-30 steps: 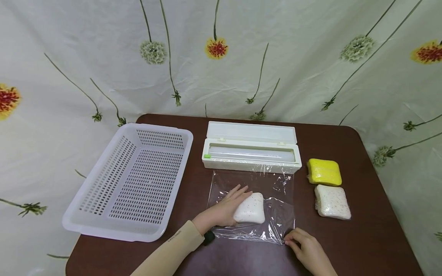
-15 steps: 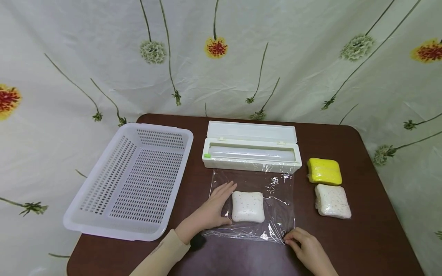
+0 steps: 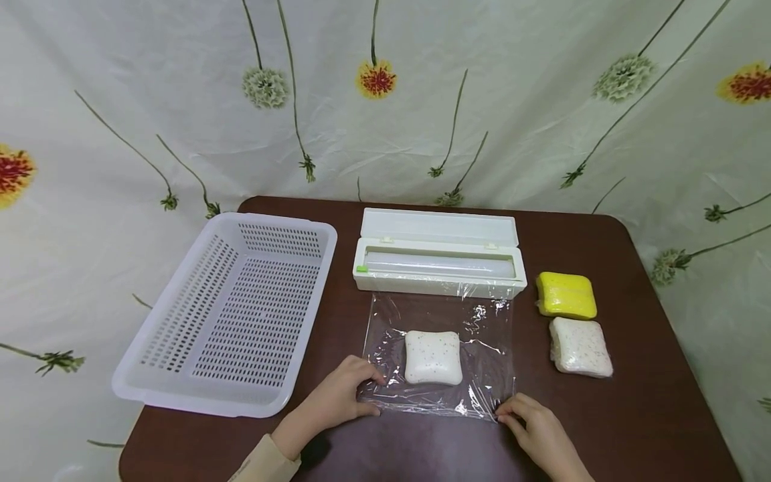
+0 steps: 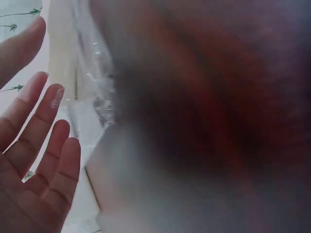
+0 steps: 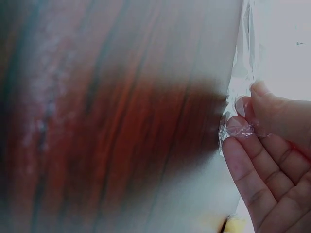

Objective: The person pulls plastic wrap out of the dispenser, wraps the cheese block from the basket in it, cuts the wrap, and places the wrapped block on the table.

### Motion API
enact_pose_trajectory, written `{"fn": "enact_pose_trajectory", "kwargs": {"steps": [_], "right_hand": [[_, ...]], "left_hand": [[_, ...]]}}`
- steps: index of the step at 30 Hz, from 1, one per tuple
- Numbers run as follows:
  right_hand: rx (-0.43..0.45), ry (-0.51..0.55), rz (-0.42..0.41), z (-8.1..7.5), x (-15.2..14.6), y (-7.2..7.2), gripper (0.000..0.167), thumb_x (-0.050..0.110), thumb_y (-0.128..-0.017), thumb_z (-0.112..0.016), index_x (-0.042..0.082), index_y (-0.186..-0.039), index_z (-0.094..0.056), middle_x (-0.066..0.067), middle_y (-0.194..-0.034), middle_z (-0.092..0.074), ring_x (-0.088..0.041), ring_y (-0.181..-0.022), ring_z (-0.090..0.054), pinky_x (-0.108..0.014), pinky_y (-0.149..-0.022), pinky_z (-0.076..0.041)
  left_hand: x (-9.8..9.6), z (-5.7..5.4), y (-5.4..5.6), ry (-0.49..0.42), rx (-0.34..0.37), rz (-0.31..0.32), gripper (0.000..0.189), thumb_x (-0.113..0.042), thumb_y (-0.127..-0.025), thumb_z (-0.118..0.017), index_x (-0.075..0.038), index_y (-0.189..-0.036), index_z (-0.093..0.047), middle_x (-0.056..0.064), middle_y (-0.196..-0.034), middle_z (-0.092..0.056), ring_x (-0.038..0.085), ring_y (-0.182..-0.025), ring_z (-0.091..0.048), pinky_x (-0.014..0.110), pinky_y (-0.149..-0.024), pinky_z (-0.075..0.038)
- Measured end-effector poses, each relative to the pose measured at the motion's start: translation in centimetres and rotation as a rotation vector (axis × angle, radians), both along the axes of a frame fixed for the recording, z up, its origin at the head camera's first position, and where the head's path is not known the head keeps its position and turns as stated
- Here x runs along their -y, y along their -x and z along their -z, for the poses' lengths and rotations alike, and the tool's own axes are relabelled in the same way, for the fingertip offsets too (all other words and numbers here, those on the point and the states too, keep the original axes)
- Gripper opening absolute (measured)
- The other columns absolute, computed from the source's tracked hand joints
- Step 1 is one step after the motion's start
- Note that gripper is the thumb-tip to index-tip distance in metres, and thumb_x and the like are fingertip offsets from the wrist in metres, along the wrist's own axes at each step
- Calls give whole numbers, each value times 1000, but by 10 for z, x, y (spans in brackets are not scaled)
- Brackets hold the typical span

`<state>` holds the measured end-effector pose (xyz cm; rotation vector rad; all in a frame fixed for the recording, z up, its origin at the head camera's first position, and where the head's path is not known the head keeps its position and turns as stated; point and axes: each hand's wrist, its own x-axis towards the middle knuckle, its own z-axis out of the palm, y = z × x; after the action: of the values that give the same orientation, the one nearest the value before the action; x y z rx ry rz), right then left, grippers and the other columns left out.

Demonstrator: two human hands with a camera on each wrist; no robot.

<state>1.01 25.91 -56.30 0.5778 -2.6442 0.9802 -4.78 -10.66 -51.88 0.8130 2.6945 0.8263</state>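
Observation:
A sheet of clear plastic wrap (image 3: 482, 375) runs toward me from the dispenser box (image 3: 440, 284). On it lies a white, speckled, pillow-shaped block (image 3: 433, 358) that looks like a bar of soap. At the sheet's near left corner is my left hand (image 3: 337, 395), thumb and fingers apart; the left wrist view shows the hand (image 4: 39, 155) with its fingers spread beside the wrap. My right hand (image 3: 539, 428) pinches the near right corner of the wrap. In the right wrist view, crumpled wrap (image 5: 238, 127) shows between thumb and fingertips.
A white perforated basket (image 3: 325, 268) stands on the left of the brown table (image 3: 638, 428). To the right lie a yellow wrapped block (image 3: 566, 295) and a white speckled wrapped block (image 3: 580, 347). The dispenser's lid (image 3: 440, 227) is raised, showing the roll. A flowered cloth (image 3: 542, 134) hangs behind.
My left hand has come off the white block and moved left and toward me, to the near left corner of the wrap. The right hand keeps its pinch in the same place.

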Motion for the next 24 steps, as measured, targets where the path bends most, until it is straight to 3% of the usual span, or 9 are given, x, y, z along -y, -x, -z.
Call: {"fn": "enact_pose_trajectory", "kwargs": {"steps": [6, 9, 14, 21, 24], "right_hand": [[-2, 8, -7, -2, -2, -1, 15, 12, -76, -81, 21, -76, -68, 14, -78, -63, 2, -72, -58, -9, -66, -42], [5, 10, -4, -2, -2, -2, 19, 8, -74, -82, 21, -76, -68, 12, -78, -64, 3, -73, -58, -9, -67, -43], [18, -5, 16, -2, -1, -2, 31, -2, -66, -84, 22, -75, -67, 15, -78, -63, 6, -73, -57, -9, -67, -44], [18, 16, -7, -1, -4, -1, 18, 8, -76, -81, 21, -77, -68, 13, -78, -64, 5, -74, -58, -7, -70, -43], [21, 16, -1, -1, -4, -2, 21, 6, -74, -82, 21, -78, -68, 11, -78, -65, 5, -74, -58, -6, -69, -43]], "left_hand": [[3, 5, -7, 56, 2, -9, 43, -17, -65, -91, -17, -101, -68, -6, -104, -66, 13, -100, -50, 32, -89, -48], [2, 7, -9, 70, 4, -16, 40, -11, -65, -89, -18, -98, -68, -7, -101, -64, 11, -95, -49, 30, -85, -49], [3, 9, -10, 61, 0, -45, 28, -4, -71, -83, -17, -89, -67, -9, -90, -57, 8, -85, -46, 27, -75, -47], [4, 6, -13, 51, -29, -52, 15, -7, -81, -77, -18, -81, -66, -10, -85, -56, 5, -80, -45, 23, -70, -45], [5, 1, -17, 44, -48, -47, 16, -10, -83, -77, -20, -80, -64, -12, -84, -58, 4, -79, -47, 23, -70, -46]]}}
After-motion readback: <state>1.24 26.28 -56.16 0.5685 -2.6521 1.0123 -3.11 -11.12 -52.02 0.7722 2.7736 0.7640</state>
